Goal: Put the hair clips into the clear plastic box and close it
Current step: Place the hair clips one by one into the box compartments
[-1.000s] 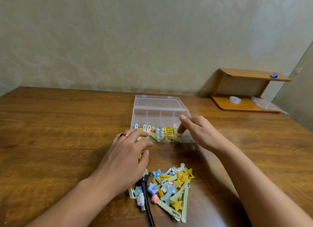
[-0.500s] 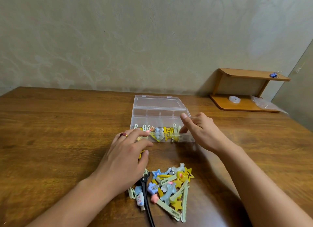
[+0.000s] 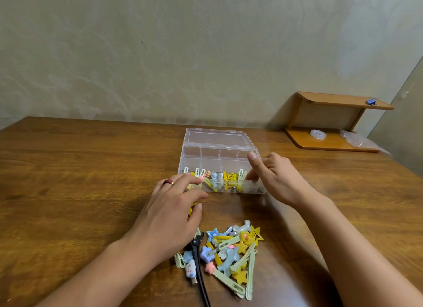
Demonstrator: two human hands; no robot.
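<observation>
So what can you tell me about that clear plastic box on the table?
The clear plastic box is see-through, shallow and rectangular, split by dividers into compartments. Its hinged lid lies open, folded back toward the wall, with two small latch tabs on its far edge. It sits flat on the wooden table. Hair clips stand in a row along its near side; the far compartments look empty. The left hand touches its front left corner, and the right hand rests at its right end.

Box (image 3: pixel 219 160) sitting mid table (image 3: pixel 80 169), lid (image 3: pixel 216 138) flopped open behind it. Row of clips (image 3: pixel 219 180) along its front compartments. Loose pile of clips (image 3: pixel 231 254) nearer the front edge. Left hand (image 3: pixel 169 217) between pile and box, right hand (image 3: pixel 272 176) at box's right front corner. Small shelf (image 3: pixel 338 123) far back right.
</observation>
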